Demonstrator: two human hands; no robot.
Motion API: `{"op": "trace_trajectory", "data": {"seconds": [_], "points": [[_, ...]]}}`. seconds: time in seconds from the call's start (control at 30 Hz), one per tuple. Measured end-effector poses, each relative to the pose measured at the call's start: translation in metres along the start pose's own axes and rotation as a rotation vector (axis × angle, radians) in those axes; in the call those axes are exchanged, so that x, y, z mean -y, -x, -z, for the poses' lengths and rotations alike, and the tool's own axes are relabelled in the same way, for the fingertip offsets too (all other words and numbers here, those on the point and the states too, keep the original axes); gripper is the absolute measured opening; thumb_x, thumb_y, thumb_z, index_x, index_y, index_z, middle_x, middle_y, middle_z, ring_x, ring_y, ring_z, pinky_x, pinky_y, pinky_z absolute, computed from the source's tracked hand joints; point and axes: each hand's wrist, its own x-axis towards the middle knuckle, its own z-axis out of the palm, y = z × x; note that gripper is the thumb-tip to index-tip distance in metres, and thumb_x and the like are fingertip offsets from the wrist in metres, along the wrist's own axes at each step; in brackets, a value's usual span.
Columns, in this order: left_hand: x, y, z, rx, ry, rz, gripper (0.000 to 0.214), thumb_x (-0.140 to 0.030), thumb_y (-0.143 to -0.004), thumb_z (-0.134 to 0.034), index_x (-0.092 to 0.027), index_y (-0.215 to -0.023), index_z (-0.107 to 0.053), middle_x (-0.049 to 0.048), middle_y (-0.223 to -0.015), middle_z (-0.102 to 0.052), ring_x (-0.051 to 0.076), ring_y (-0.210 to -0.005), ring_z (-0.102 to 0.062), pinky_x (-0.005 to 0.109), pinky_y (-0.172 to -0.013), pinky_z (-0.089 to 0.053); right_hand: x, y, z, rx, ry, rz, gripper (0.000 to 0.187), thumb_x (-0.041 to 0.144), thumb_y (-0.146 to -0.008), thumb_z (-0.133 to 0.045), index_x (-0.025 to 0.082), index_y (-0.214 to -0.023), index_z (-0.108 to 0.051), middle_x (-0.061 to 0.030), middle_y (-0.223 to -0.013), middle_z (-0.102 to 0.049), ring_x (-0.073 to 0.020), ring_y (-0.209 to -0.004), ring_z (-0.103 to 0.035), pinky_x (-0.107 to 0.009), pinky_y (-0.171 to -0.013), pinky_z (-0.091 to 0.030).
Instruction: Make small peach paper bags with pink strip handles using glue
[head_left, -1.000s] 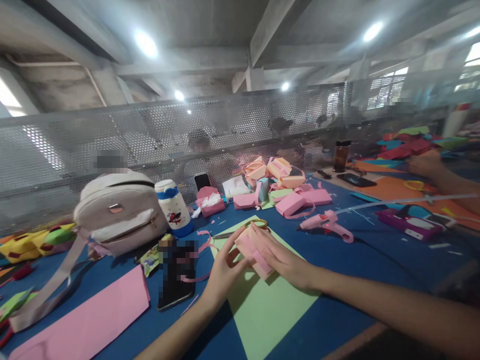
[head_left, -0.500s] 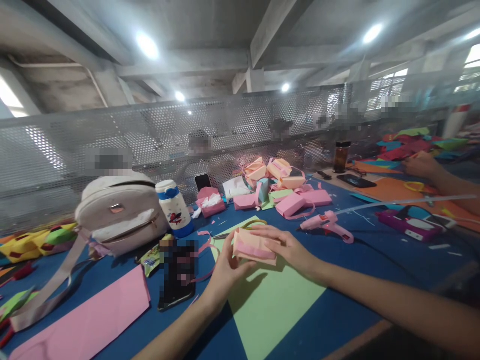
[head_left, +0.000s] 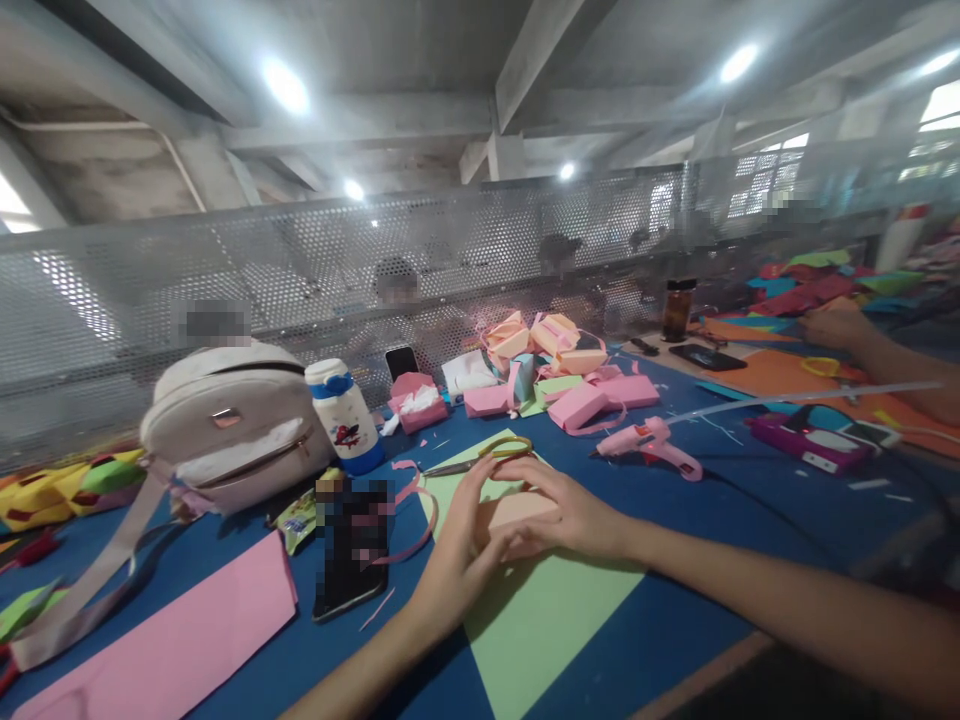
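Note:
Between my two hands is a small folded paper box (head_left: 517,510), peach on the side that shows. My left hand (head_left: 461,550) grips its left end, fingers and thumb curled around it. From the other side my right hand (head_left: 574,505) wraps over its right end, and the fingertips of both hands nearly meet. My fingers hide much of the box. Below it lies a light green paper sheet (head_left: 540,640). Scissors (head_left: 480,460) with yellowish handles rest on the sheet's far part, just beyond my fingers.
A pink glue gun (head_left: 652,445) lies to the right, near a purple power strip (head_left: 814,443). Pink folded paper pieces (head_left: 581,407) are piled behind. At left are a backpack (head_left: 232,430), a bottle (head_left: 345,420), a phone (head_left: 349,580) and pink card (head_left: 187,630). Another person's hand (head_left: 836,325) is at far right.
The box has turned and sunk lower between my hands; its pink band no longer shows. My fingers have closed further around it. The view has shifted slightly.

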Motion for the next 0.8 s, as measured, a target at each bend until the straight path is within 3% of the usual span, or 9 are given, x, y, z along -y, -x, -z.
{"op": "trace_trajectory", "data": {"seconds": [0.1,0.2,0.3,0.4,0.6,0.8], "points": [[0.004,0.008,-0.011,-0.053,0.065,0.106,0.071,-0.042,-0.089,-0.063,-0.027,-0.152,-0.033,0.0076,-0.161,-0.029,0.03,-0.151,-0.017,0.045,-0.124,-0.012,0.003,0.0,-0.007,-0.117,-0.117,-0.017,0.044,0.048,-0.094,-0.057,0.021,-0.128,-0.054,-0.0118,-0.132,-0.056,-0.0258,-0.127,-0.051,-0.043,-0.109,-0.039],[0.006,0.014,-0.02,-0.116,0.119,0.162,0.07,-0.045,-0.092,-0.059,-0.028,-0.153,-0.03,0.0067,-0.16,-0.031,0.029,-0.152,-0.014,0.045,-0.124,-0.012,0.006,0.0,-0.015,-0.198,-0.207,-0.097,0.034,0.045,-0.1,-0.046,0.023,-0.124,-0.055,-0.0093,-0.126,-0.057,-0.0233,-0.123,-0.052,-0.039,-0.107,-0.04],[0.005,0.015,-0.022,-0.073,0.138,0.149,0.072,-0.045,-0.091,-0.061,-0.029,-0.154,-0.03,0.0065,-0.162,-0.028,0.031,-0.152,-0.014,0.047,-0.123,-0.013,0.004,0.001,-0.019,-0.234,-0.209,-0.103,0.03,0.04,-0.102,-0.042,0.023,-0.123,-0.055,-0.0083,-0.126,-0.056,-0.0225,-0.124,-0.051,-0.038,-0.11,-0.037],[0.003,0.013,-0.02,-0.009,0.107,0.089,0.069,-0.043,-0.09,-0.062,-0.028,-0.151,-0.035,0.0064,-0.163,-0.025,0.03,-0.151,-0.016,0.046,-0.123,-0.013,0.001,0.002,-0.018,-0.203,-0.168,-0.062,0.027,0.035,-0.101,-0.044,0.024,-0.123,-0.055,-0.0081,-0.126,-0.056,-0.0224,-0.124,-0.05,-0.039,-0.109,-0.037],[0.0,0.004,-0.01,-0.122,0.011,0.04,0.042,-0.035,-0.09,-0.062,-0.029,-0.131,-0.062,0.0063,-0.143,-0.056,0.03,-0.137,-0.044,0.043,-0.118,-0.029,0.003,0.0,-0.013,-0.144,-0.045,-0.018,0.032,0.025,-0.095,-0.052,0.023,-0.127,-0.052,-0.0098,-0.127,-0.055,-0.0237,-0.122,-0.05,-0.04,-0.104,-0.041],[0.002,0.007,-0.008,-0.031,-0.055,0.01,0.038,-0.035,-0.096,-0.053,-0.029,-0.133,-0.061,0.007,-0.148,-0.051,0.028,-0.142,-0.038,0.044,-0.119,-0.026,0.001,0.002,-0.014,-0.093,-0.091,-0.074,0.026,0.025,-0.095,-0.051,0.021,-0.121,-0.053,-0.0098,-0.126,-0.057,-0.0237,-0.121,-0.052,-0.041,-0.103,-0.041]]}}
